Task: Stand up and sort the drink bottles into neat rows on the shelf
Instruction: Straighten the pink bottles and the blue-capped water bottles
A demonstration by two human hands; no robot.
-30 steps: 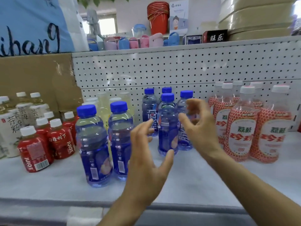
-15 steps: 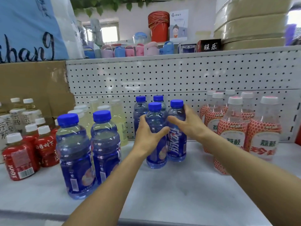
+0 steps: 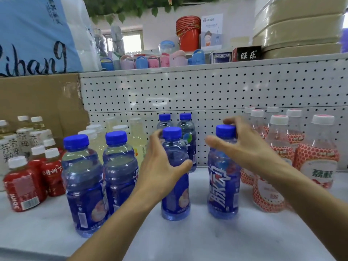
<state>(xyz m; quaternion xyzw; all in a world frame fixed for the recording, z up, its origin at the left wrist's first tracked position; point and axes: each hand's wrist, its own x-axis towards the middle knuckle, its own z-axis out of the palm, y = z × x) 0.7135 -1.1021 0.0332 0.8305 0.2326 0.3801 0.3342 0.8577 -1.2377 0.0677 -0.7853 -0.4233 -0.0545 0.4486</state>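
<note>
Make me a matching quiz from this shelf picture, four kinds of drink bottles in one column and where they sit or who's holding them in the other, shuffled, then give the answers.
Things
1. red juice bottles
2. lychee bottles with red-dotted labels
3. blue bottle with its label's big white characters facing the camera
4. pale yellow bottles

Places
A. gripped near the cap by the right hand
B. far left of the shelf
C. behind the two front-left blue bottles
D. far right, by the pegboard

Pairs: 1-B, 2-D, 3-A, 4-C

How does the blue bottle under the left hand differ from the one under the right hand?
The left hand wraps the left bottle at its shoulder; the right hand holds the right bottle near its cap. The right bottle shows big white lettering, the left a peach picture. Both stand upright, blue-capped.
</note>
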